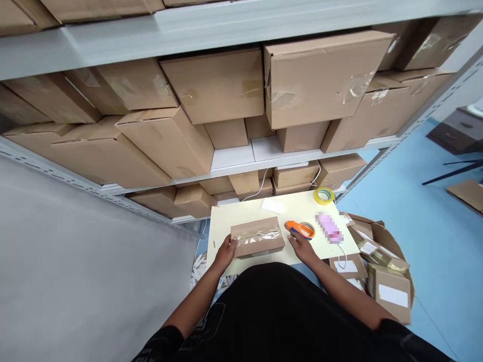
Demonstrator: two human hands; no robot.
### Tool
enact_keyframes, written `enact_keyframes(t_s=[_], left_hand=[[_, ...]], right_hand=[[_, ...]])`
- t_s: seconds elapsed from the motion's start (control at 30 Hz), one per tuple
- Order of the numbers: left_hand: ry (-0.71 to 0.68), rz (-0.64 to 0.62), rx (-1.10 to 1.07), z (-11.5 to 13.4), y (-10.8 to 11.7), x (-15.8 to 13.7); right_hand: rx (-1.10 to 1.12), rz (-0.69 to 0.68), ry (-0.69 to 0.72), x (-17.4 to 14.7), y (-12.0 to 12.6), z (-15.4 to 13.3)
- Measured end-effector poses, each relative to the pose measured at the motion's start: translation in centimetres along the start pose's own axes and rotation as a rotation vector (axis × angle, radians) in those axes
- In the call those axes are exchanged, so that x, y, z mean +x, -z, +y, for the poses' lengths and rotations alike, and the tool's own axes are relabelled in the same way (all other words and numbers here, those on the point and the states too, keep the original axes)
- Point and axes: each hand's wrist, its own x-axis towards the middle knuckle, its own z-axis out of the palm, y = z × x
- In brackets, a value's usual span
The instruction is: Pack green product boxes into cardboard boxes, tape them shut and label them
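A taped cardboard box [257,237] lies on a small cream-coloured table, with shiny clear tape running along its top. My left hand [226,251] grips the left end of this box, thumb on the near side. Just off the box's right end, my right hand [301,246] is closed around a thin blue pen [305,236]. Right behind those fingers lies an orange tape dispenser [298,227] with a roll in it; whether the hand touches it I cannot tell.
On the table [222,216] are a white paper slip [272,205], a yellow tape roll [323,195] and a blurred pink phone-like object [329,228] with a white cable. Shelves of cardboard boxes [324,80] rise behind. A large carton [407,281] of labelled parcels stands at right.
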Motion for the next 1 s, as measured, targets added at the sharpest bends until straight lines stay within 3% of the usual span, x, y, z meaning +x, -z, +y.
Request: enact_keyframes(t_s=[0.2, 0.5, 0.73, 0.87, 1.0], left_hand=[[-0.070, -0.091, 0.027, -1.7, 0.5, 2.0], [-0.087, -0.167, -0.024, -1.5, 0.9, 1.7], [-0.136, -0.221, -0.095, -1.9, 1.5, 1.4], [-0.250, -0.150, -0.258, -3.6, 0.7, 1.0], [-0.195, -0.085, -0.223, -4.6, -0.6, 0.7]], right_hand=[[-0.001, -0.036, -0.132, 0.2, -4.1, -4.9], [-0.051, 0.064, -0.249, 0.7, -5.0, -5.9], [-0.070, 0.070, -0.151, 0.4, -5.2, -6.0], [-0.080, -0.006, -0.006, 0.2, -5.8, -4.5], [-0.191, -0.063, -0.012, 0.5, -7.1, -2.3]])
